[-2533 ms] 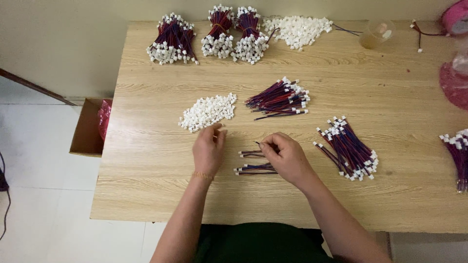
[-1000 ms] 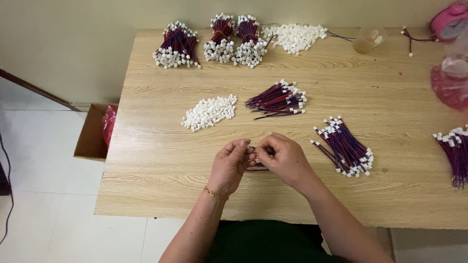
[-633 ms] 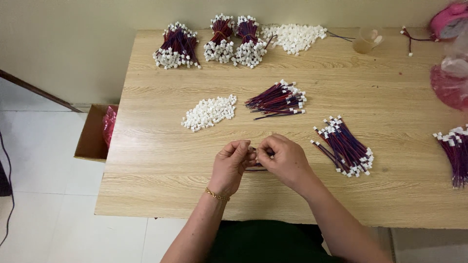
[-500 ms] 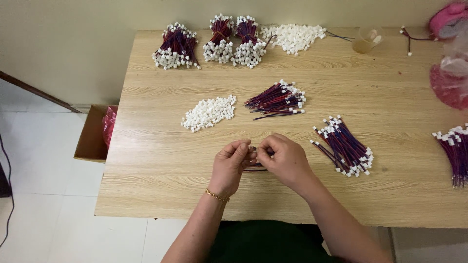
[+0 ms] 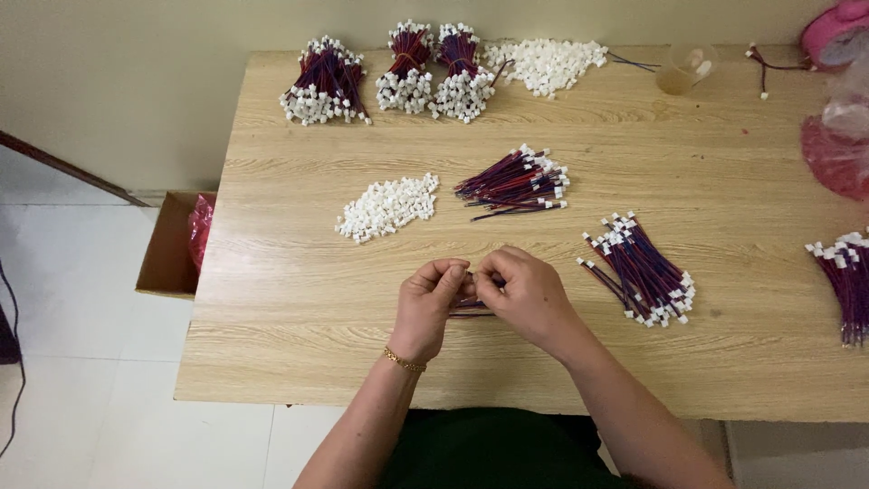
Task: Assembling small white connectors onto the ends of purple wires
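Left hand [image 5: 433, 303] and right hand [image 5: 529, 294], fingers pinched on thin red-and-purple wires [image 5: 471, 308], above grained wooden desk [image 5: 299, 299].

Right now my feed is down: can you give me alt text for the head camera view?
Two bare hands, left hand and right hand, meet over a wooden table, pinching short red-and-blue wires between them. Ahead lie a pile of small white connectors and loose wire bundles; tied bundles line the far edge.
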